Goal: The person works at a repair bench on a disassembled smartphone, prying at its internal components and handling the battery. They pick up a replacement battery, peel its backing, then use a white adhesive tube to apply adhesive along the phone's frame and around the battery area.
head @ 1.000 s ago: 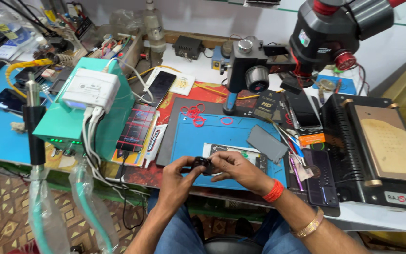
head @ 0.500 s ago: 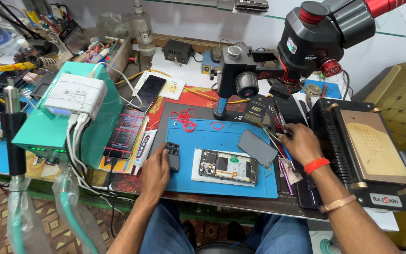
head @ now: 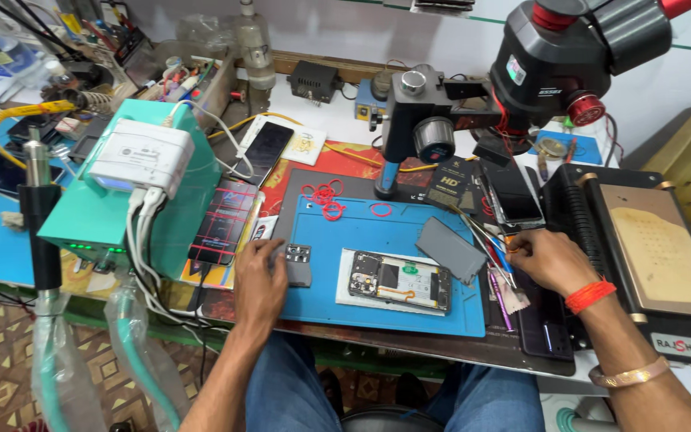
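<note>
Disassembly looks well under way: an opened phone (head: pixel 400 282) lies face down at the centre of the blue work mat (head: pixel 377 316), its back cover off, circuit board and frame exposed, resting on a white sheet. Judging from this, the cover removal is done, while the inner parts appear to remain in place.

At the left edge of the mat, the left hand (head: pixel 259 276) lies palm down, fingers loosely curled over a small grey camera-area piece (head: pixel 297 264); it presses or steadies this part rather than lifting it.

Toward the right of the frame, the right hand (head: pixel 545 260), with a red band at the wrist, reaches into a cluster of thin tools (head: pixel 493 240), tweezers and picks lying just beside the mat. Its fingers are bent around them, but whether one is actually pinched cannot be told.

A grey flat panel (head: pixel 451 250) rests tilted on the mat's upper right, near the phone. Red rubber bands (head: pixel 325 196) lie at the mat's upper left. A microscope (head: pixel 561 64) hangs over the upper right, and a teal power unit (head: pixel 121 200) stands at the left.
</note>
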Motion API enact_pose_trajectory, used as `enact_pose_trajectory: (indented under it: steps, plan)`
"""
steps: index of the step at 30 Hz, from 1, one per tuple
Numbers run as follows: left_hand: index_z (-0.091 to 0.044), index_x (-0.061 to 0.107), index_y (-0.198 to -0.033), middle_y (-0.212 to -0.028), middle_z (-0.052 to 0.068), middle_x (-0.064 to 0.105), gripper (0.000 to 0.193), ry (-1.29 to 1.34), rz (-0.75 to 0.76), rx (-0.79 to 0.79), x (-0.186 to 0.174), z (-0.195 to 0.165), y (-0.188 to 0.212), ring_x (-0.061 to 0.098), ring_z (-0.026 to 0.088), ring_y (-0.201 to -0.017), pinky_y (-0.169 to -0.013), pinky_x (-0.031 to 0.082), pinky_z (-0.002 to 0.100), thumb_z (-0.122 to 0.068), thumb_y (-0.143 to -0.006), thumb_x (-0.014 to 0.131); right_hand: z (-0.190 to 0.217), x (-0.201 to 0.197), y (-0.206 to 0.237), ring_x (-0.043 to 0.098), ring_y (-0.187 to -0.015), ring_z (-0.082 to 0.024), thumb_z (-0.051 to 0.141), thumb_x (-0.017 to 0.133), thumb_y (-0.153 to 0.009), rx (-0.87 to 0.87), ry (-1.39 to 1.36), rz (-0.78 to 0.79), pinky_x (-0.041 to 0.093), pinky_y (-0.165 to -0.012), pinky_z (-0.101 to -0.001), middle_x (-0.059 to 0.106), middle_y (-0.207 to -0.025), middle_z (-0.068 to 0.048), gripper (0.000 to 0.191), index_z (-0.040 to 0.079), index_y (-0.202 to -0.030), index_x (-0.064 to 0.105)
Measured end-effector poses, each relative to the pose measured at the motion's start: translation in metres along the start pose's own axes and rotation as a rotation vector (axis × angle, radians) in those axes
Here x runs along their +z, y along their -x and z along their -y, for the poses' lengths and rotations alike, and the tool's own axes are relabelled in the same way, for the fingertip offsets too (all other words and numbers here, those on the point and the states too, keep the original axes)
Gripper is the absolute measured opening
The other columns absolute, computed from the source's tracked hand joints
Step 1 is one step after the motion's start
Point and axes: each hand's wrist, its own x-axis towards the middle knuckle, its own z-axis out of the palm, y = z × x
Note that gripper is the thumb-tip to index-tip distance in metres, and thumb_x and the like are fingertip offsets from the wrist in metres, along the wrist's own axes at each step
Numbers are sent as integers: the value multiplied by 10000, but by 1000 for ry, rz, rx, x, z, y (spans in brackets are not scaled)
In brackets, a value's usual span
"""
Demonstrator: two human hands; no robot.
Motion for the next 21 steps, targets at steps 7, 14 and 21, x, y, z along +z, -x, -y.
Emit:
enact_pose_trajectory:
  steps: [7,14,21]
  plan:
    - [-26,692,-1228,-1159,195,671,360,-72,61,-56,-29,29,-23,624,368,-1100,-970,476,474,-151,-890,693,8,3,2,766,-942,-305,308,779,-808,-94,-32,-7,578,-842,-422,805,-980,-125,366,87,-1100,786]
    - [-64,585,-1346,-1152,232,660,612,-387,374,-170,-30,20,-31,641,435,-1085,-912,506,513,-256,-812,814,31,0,12,775,-849,-296,317,780,-812,-161,-87,18,586,-793,-407,796,-919,-132,382,70,-1103,765]
    - [-36,604,-1264,-1088,239,705,623,-278,274,-66,-32,38,-26,665,431,-1048,-870,515,537,-185,-708,842,56,-13,26,756,-817,-282,317,760,-806,-234,-176,6,567,-770,-408,788,-869,-113,372,69,-1084,759]
